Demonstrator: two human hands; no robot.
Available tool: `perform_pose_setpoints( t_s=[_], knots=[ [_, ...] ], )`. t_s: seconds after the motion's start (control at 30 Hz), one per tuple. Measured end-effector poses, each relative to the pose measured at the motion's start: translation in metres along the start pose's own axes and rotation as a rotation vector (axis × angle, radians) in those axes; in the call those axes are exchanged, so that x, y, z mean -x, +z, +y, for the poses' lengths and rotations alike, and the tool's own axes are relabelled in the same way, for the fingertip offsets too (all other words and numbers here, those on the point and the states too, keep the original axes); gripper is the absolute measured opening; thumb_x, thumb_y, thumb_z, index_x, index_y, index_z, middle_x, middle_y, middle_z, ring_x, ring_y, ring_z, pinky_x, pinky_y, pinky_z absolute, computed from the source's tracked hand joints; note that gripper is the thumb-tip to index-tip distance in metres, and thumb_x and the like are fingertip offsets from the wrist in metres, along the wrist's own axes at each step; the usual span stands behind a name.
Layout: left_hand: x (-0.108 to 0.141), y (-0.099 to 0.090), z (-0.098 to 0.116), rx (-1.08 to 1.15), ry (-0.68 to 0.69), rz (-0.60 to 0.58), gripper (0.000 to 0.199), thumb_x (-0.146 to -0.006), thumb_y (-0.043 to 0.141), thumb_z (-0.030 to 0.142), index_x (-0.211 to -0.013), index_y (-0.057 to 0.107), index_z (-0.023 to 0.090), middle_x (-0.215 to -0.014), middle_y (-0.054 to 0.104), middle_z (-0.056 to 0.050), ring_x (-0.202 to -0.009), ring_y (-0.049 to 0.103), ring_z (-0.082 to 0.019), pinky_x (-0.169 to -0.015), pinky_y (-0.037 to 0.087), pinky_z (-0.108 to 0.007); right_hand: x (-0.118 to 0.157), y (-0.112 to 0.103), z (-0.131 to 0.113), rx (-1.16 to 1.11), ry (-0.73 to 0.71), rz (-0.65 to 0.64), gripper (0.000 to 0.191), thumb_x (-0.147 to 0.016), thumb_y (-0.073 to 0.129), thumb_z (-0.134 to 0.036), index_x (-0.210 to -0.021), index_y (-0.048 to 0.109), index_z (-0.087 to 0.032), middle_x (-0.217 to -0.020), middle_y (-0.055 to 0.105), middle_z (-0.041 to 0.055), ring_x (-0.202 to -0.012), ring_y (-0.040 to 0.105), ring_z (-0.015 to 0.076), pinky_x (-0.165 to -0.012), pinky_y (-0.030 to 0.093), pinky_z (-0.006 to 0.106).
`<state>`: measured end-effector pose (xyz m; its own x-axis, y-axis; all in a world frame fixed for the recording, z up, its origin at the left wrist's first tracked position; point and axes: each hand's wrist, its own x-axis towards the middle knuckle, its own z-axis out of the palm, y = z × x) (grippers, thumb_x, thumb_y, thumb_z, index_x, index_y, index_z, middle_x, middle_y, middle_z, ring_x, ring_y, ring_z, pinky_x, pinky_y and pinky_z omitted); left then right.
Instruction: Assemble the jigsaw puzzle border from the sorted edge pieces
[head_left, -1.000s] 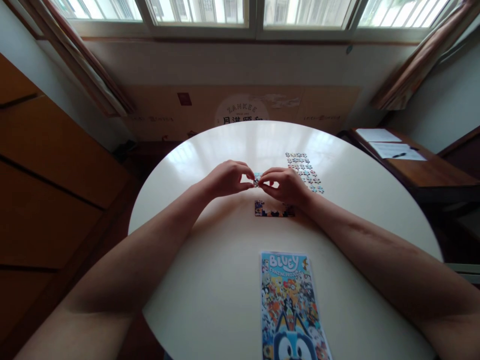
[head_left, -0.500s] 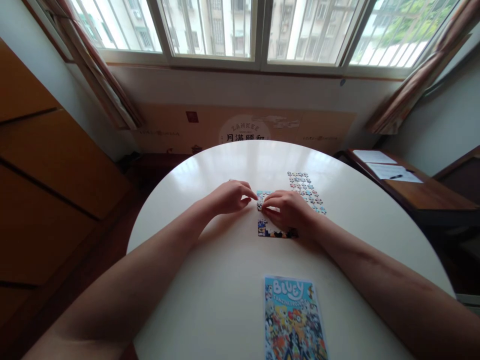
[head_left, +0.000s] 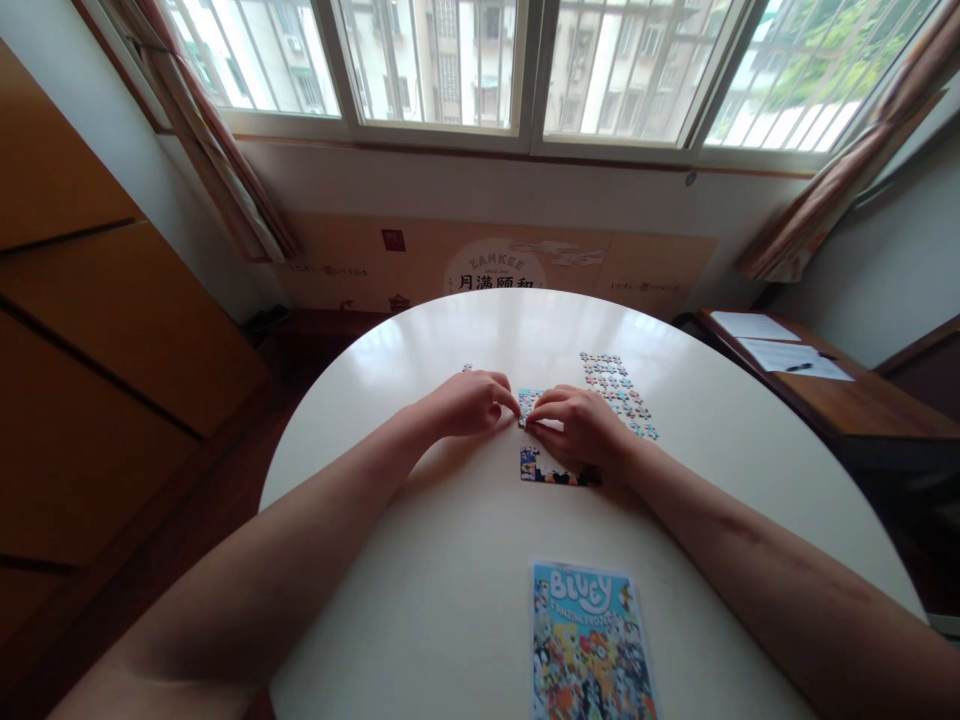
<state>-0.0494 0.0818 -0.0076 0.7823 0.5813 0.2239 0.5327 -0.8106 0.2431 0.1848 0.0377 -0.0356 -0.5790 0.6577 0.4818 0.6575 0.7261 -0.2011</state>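
Observation:
On a white round table, my right hand is closed in a pinch at the left side of a partly assembled jigsaw puzzle. A small puzzle piece shows at its fingertips. From the left, my left hand reaches to the same edge. Its index fingertip touches there, and its thumb sits apart from the finger with nothing visible between them. The lower strip of the puzzle lies just below my right hand, which hides the puzzle's middle and right side.
Loose puzzle pieces lie in rows beyond my right hand. Another small piece is behind my left hand. A colourful Bluey picture sheet lies near me on the table. Papers and a pen rest on a wooden desk at right.
The view has shifted slightly, so the whole scene sits a little lower. My left index finger has bent down closer to my right fingertips, while my right hand keeps its pinch.

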Motion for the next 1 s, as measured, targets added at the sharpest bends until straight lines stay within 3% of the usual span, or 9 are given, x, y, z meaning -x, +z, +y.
perform_pose_setpoints(
  t_s=[0.27, 0.5, 0.6, 0.77, 1.0],
  knots=[
    [0.000, 0.001, 0.000, -0.014, 0.005, -0.003, 0.051, -0.073, 0.049, 0.003, -0.097, 0.080, 0.036, -0.104, 0.072, 0.001, -0.076, 0.063, -0.014, -0.067, 0.046, -0.028, 0.000, 0.001, 0.002, -0.122, 0.004, -0.022, 0.013, -0.084, 0.066, -0.021, -0.089, 0.077, -0.026, -0.095, 0.071, 0.0030, -0.089, 0.064, 0.0180, -0.082, 0.051, 0.033],
    [0.000, -0.006, 0.006, -0.041, 0.037, 0.096, 0.047, -0.079, 0.049, 0.005, -0.103, 0.079, 0.033, -0.111, 0.071, -0.001, -0.078, 0.066, -0.014, -0.068, 0.050, -0.030, -0.002, -0.003, 0.004, -0.098, 0.099, 0.299, 0.025, -0.083, 0.057, -0.010, -0.090, 0.077, -0.024, -0.084, 0.068, 0.0041, -0.079, 0.061, 0.0185, -0.076, 0.051, 0.035],
    [-0.001, -0.009, 0.012, -0.109, 0.055, 0.067, 0.049, -0.079, 0.049, 0.005, -0.105, 0.078, 0.035, -0.114, 0.070, -0.001, -0.075, 0.065, -0.014, -0.067, 0.048, -0.030, -0.001, -0.004, 0.007, -0.057, 0.131, 0.368, 0.022, -0.083, 0.058, -0.011, -0.085, 0.077, -0.023, -0.083, 0.068, 0.0046, -0.080, 0.061, 0.0198, -0.078, 0.051, 0.037],
    [-0.004, -0.005, 0.017, -0.165, 0.052, -0.035, 0.055, -0.077, 0.048, 0.003, -0.106, 0.078, 0.038, -0.117, 0.069, 0.000, -0.073, 0.062, -0.012, -0.064, 0.043, -0.028, 0.001, -0.003, 0.009, -0.047, 0.125, 0.352, 0.022, -0.081, 0.058, -0.012, -0.082, 0.076, -0.024, -0.080, 0.068, 0.0030, -0.078, 0.058, 0.0197, -0.079, 0.050, 0.037],
    [-0.008, 0.002, 0.014, -0.117, 0.000, -0.060, 0.054, -0.077, 0.048, 0.005, -0.105, 0.078, 0.040, -0.117, 0.068, 0.001, -0.077, 0.062, -0.014, -0.072, 0.045, -0.030, 0.002, -0.003, 0.008, -0.120, 0.040, 0.196, 0.025, -0.082, 0.057, -0.011, -0.081, 0.077, -0.025, -0.082, 0.069, 0.0032, -0.080, 0.058, 0.0196, -0.079, 0.050, 0.035]
  ],
)
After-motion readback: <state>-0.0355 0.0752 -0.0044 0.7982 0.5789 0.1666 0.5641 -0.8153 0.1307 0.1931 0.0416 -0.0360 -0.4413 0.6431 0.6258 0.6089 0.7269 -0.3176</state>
